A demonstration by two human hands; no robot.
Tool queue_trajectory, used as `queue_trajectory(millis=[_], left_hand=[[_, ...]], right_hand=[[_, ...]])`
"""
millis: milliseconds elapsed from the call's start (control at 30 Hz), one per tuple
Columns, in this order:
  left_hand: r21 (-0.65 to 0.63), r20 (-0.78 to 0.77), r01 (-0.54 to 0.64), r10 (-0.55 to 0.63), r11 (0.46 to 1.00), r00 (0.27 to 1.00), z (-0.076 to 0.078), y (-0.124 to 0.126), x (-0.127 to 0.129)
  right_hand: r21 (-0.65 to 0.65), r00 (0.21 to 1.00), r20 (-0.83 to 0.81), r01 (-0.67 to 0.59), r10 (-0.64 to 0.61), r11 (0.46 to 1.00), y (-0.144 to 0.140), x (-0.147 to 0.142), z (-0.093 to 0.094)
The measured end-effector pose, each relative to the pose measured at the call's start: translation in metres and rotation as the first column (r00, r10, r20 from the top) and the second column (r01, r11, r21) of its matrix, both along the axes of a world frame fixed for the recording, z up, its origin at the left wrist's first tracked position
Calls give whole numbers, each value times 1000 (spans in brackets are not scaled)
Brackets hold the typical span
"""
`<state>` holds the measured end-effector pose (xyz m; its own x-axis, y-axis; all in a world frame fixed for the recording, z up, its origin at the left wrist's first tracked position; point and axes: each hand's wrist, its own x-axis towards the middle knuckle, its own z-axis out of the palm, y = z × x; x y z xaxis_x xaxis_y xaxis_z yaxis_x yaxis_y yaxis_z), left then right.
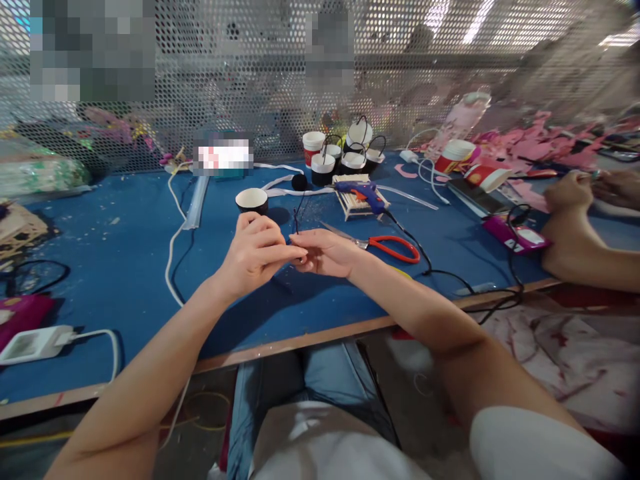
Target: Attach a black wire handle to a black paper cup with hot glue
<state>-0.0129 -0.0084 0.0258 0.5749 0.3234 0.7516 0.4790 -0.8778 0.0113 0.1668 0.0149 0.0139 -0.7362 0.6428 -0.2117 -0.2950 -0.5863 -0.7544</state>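
My left hand (255, 257) and my right hand (325, 253) meet above the blue table (125, 267), fingertips pinched together on a thin black wire (296, 223) that sticks up between them. Its lower part is hidden by my fingers. Just behind my hands stands a small black paper cup (251, 200) with a white inside. Red-handled scissors (385, 245) lie right of my right hand.
A blue glue gun (363, 192) rests on a stack of wooden sticks; its black cord runs off the table's front edge. Several black cups with wire handles (345, 157) stand at the back. A co-worker's hands (580, 200) work at the right among pink cutouts and red cups. A white charger (35, 343) lies at left.
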Motion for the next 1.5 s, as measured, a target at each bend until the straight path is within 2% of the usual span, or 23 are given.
queue_trajectory(millis=[133,267,367,433,500,600,700,767,867,1000,1100,1200,1333,1500], left_hand=[[51,-12,-11,11,999,1000,1,0,1],[26,89,-10,8,1000,996,0,-4,3],[-126,276,1,34,992,961,0,-8,5],[-270,435,29,95,962,896,0,-9,6],[-432,566,82,199,898,800,1,-8,7],[-634,649,222,353,741,673,3,-5,8],[-726,662,370,445,580,603,4,-2,7],[-742,663,424,476,520,577,5,0,6],[-739,670,453,471,499,574,4,1,6],[-709,700,454,465,539,541,-2,5,9],[-696,710,418,471,584,523,-5,8,10],[-708,696,382,496,594,520,-5,9,10],[-714,696,426,495,556,520,-4,9,8],[-744,668,494,526,450,527,-3,7,9]], right_hand=[[44,999,41,28,-30,999,0,1,-1],[232,996,80,26,-46,972,-5,-1,1],[458,983,159,6,-88,889,-10,-3,2],[591,965,209,5,-160,807,-13,-2,3],[687,946,210,37,-247,726,-13,-1,4],[760,928,181,79,-326,645,-11,2,6],[823,899,236,18,-369,568,-9,4,7],[853,868,283,-34,-407,521,-8,4,7],[884,837,294,-53,-462,465,-8,4,7],[917,808,279,-64,-519,394,-9,3,8],[922,792,291,-84,-537,377,-11,2,8],[921,792,296,-88,-534,379,-12,2,8],[919,786,316,-114,-532,377,-12,0,8],[923,783,326,-142,-530,358,-12,-1,7]])
